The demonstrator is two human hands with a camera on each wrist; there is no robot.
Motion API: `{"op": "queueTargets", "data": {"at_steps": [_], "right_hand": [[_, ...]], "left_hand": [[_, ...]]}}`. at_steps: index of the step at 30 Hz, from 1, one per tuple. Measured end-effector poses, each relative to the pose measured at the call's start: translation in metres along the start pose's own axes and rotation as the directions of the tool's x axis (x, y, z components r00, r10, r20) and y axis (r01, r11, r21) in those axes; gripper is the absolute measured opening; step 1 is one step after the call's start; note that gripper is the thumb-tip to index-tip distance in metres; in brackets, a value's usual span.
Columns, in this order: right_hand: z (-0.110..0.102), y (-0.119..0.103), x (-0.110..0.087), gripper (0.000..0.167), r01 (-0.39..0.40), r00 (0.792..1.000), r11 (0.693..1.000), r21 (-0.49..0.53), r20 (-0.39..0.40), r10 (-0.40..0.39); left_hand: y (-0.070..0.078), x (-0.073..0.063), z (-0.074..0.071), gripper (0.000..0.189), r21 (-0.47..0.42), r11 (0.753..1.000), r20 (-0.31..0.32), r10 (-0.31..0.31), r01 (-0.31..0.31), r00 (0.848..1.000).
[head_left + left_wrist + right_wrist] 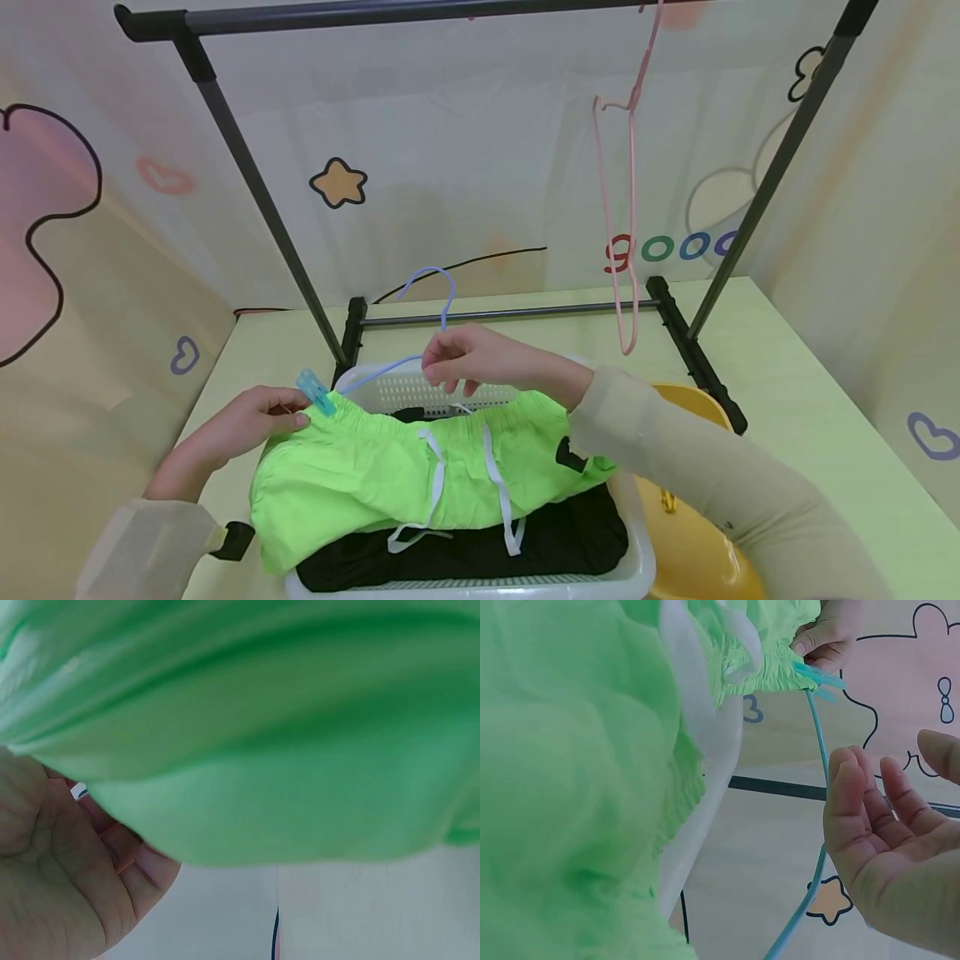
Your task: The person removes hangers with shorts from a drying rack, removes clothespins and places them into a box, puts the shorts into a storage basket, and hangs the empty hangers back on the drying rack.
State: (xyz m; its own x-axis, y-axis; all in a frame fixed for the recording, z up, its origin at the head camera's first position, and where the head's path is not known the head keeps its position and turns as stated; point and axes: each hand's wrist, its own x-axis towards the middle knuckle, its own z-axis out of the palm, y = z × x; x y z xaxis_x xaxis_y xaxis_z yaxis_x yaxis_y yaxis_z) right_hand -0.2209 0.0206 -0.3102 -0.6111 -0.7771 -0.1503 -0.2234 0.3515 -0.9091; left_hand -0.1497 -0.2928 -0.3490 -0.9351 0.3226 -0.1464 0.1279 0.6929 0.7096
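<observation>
Lime-green shorts [367, 479] sit above the white basket [639, 542]: left hand [255, 422] pinching their corner, turquoise clip [316, 392] alongside, then blue hanger [795, 921], then right hand [482, 357], fingers loosely bent, seemingly gripping nothing. With one clip visible, lopsided weight could tip the hanger.

Shorts [465, 471] are crinkled cloth; basin [690, 533] glossy, probably plastic.
</observation>
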Motion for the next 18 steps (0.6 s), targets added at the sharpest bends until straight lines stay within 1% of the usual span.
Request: {"op": "queueTargets", "data": {"at_steps": [2, 5, 9, 18], "right_hand": [[0.001, -0.002, 0.003, 0.015, 0.004, 1.0, 1.0, -0.004, -0.004, -0.004], [0.004, -0.005, 0.007, 0.015, 0.014, 1.0, 1.0, -0.013, -0.008, -0.014], [0.007, -0.011, 0.011, 0.014, 0.032, 0.999, 0.999, -0.01, -0.003, -0.032], [0.013, -0.022, 0.024, 0.015, 0.061, 0.998, 0.998, 0.015, 0.004, -0.061]], "left_hand": [[0.0, 0.0, 0.0, 0.018, -0.002, 1.0, -0.004, -0.006, 0.006, 1.0], [-0.001, 0.0, 0.0, 0.019, 0.007, 1.0, -0.005, 0.006, -0.006, 1.0], [0.0, 0.0, -0.001, 0.019, 0.011, 1.0, -0.01, 0.006, -0.006, 1.0], [0.001, 0.0, -0.001, 0.02, 0.004, 1.0, -0.013, 0.001, -0.001, 1.0]]}}
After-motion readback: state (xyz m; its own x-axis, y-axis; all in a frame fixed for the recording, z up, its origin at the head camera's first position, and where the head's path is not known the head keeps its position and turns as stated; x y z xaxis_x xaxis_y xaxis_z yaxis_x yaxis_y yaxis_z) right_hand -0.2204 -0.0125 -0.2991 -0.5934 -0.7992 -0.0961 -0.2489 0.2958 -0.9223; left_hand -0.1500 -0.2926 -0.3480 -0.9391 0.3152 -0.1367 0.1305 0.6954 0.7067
